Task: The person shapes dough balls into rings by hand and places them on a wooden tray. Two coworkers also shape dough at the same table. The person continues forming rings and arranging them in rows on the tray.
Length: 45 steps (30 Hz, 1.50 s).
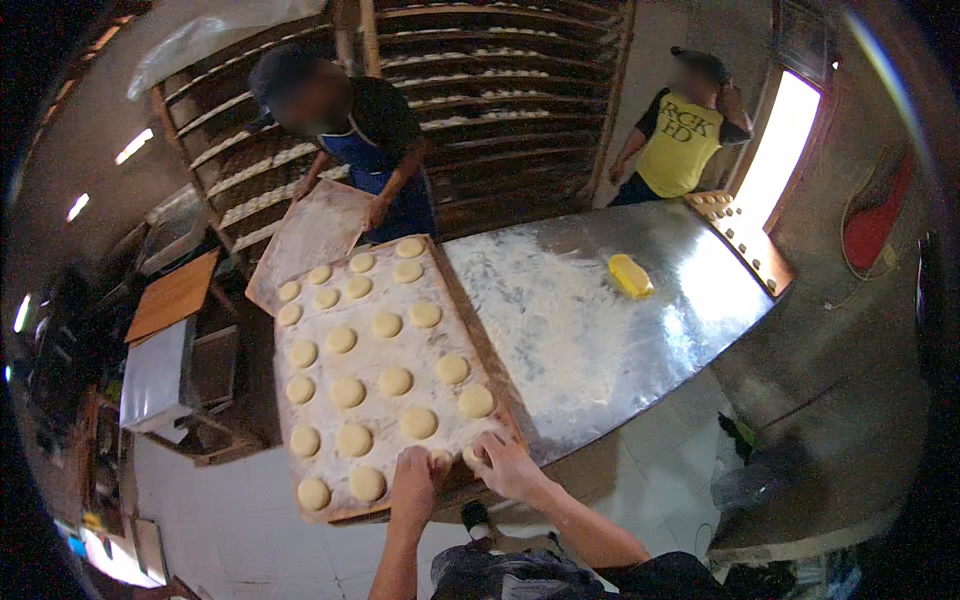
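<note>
A floured wooden board [385, 358] lies in front of me with several flat, pale dough rounds [418, 423] set out in rows. At its near right corner, my left hand [413, 480] has its fingers curled on a dough round [440, 461], which is partly hidden by the hand. Just to the right, my right hand [507, 468] closes its fingers on another dough round [472, 458] beside the board's edge. Both of these rounds sit low, at or on the board surface.
A metal table [700, 290] dusted with flour holds a yellow bundle [630, 276]. Across from me, a co-worker [375, 150] holds an unloaded floured board [310, 235]. Racks of dough trays [500, 98] stand behind. Another person [680, 140] stands beyond the table near a small board of pieces [740, 240].
</note>
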Each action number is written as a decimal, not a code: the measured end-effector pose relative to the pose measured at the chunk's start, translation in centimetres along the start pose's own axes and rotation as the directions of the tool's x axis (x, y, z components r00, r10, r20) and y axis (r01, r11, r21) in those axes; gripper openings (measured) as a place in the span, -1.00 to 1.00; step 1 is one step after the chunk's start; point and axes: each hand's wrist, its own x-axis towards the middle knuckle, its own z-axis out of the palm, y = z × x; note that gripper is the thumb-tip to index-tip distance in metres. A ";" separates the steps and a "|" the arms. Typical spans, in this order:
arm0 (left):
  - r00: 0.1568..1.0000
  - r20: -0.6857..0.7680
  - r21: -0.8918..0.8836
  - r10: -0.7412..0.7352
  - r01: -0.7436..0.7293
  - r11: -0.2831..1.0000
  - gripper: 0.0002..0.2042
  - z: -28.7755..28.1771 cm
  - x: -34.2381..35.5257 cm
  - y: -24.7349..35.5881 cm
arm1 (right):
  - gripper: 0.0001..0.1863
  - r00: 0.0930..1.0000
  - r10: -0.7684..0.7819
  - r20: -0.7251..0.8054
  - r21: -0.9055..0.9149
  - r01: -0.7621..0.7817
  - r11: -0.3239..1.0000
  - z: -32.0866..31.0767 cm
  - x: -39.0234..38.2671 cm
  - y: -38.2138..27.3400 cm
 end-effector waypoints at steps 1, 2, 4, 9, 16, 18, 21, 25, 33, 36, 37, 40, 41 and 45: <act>0.997 0.068 -0.099 -0.045 0.052 0.994 -0.76 -0.8 0.3 1.0 | -0.65 0.997 0.074 -0.003 0.143 -0.072 0.987 -0.9 -0.1 0.6; 0.990 0.125 -0.151 -0.068 0.086 0.985 -0.77 -1.8 0.7 1.9 | -0.65 0.989 0.150 0.002 0.287 -0.144 0.947 -1.7 -0.6 1.5; 0.967 0.231 -0.235 -0.108 0.163 0.958 -0.79 -3.6 1.8 3.4 | -0.63 0.966 0.259 0.000 0.809 -0.152 0.568 -2.3 -1.4 3.7; 0.960 0.274 -0.771 -0.065 0.260 0.581 -0.80 -3.1 5.0 6.2 | -0.59 0.884 0.448 -0.134 0.712 -0.229 0.664 -10.0 -2.3 11.5; 0.897 0.382 -0.475 0.222 -0.015 0.880 -0.73 12.5 18.3 14.7 | -0.66 0.925 0.368 -0.090 0.164 -0.351 0.922 -16.5 4.4 22.8; 0.931 0.294 -0.150 0.219 -0.181 0.972 -0.73 19.6 18.7 12.6 | -0.66 0.961 0.232 -0.151 -0.178 -0.257 0.950 -18.0 4.9 22.4; 0.956 0.286 0.194 0.059 -0.118 0.974 -0.69 18.0 17.9 17.2 | -0.60 0.964 0.190 -0.185 -0.216 -0.229 0.949 -21.3 7.7 25.6; 0.983 -0.130 0.221 0.128 -0.097 0.970 -0.50 21.8 20.9 15.0 | -0.49 0.891 -0.109 -0.440 -0.273 -0.017 0.962 -19.8 18.0 30.0; 0.999 -0.048 0.023 0.000 0.001 1.000 -0.51 24.8 23.8 15.6 | -0.50 0.813 -0.461 0.355 -0.416 0.579 0.701 -19.3 17.2 28.7; 0.989 -0.110 0.030 0.100 -0.097 0.995 -0.59 24.1 22.2 17.2 | -0.59 0.856 -0.487 0.173 -0.414 0.511 0.753 -21.5 14.1 29.1; 0.973 -0.161 0.109 0.163 -0.146 0.983 -0.62 23.8 21.4 17.8 | -0.62 0.866 -0.500 0.026 -0.434 0.461 0.774 -22.1 13.2 28.8; 0.997 -0.031 0.007 0.075 -0.075 0.997 -0.67 23.3 20.1 18.7 | -0.65 0.983 -0.079 0.168 -0.225 0.116 0.967 -24.0 11.4 27.7; 0.985 -0.155 0.059 0.076 -0.067 0.996 -0.70 23.1 19.3 19.1 | -0.64 0.969 -0.024 0.248 -0.291 0.098 0.952 -23.9 10.6 27.7; 0.948 -0.267 -0.014 -0.174 0.176 0.984 -0.78 22.1 15.7 21.7 | -0.60 0.943 -0.250 0.219 -0.309 0.310 0.899 -19.7 8.0 26.8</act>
